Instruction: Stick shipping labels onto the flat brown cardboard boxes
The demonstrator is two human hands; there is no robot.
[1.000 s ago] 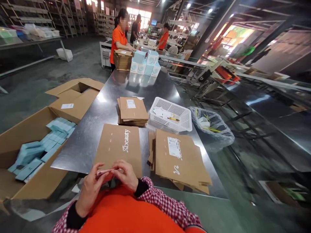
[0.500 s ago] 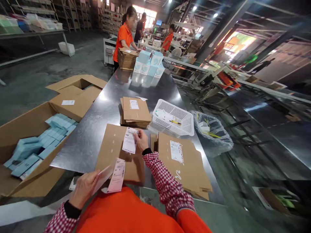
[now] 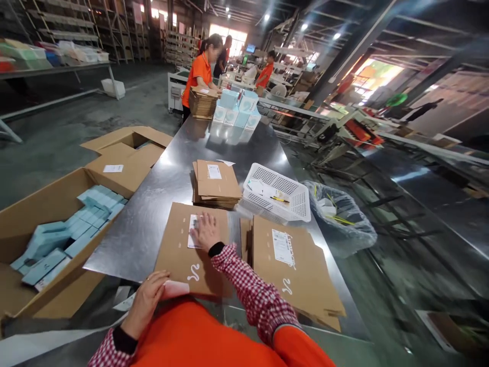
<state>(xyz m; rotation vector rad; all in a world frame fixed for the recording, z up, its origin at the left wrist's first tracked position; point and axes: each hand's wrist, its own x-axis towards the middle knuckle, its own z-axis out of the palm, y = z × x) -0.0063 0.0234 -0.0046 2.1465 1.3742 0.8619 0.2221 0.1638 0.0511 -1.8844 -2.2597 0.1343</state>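
My right hand lies flat, fingers spread, over a white printed label on a flat brown cardboard carton in front of me. Part of that label is hidden under the fingers. At the carton's near left corner, my left hand is closed on a strip of labels, whose end rests against the cardboard. A long white paper strip trails away below this hand to the left. White marks are printed on the carton's near part.
Labelled flat cartons are stacked at right, with a smaller stack ahead. A white basket holds papers and a yellow pen. Light blue boxes fill an open carton at left. Across the metal table, a person stands beside more blue boxes.
My right hand has gone from holding the label by its edge to lying flat over it on the carton. The left hand's label strip has dropped lower, and the view has shifted slightly.
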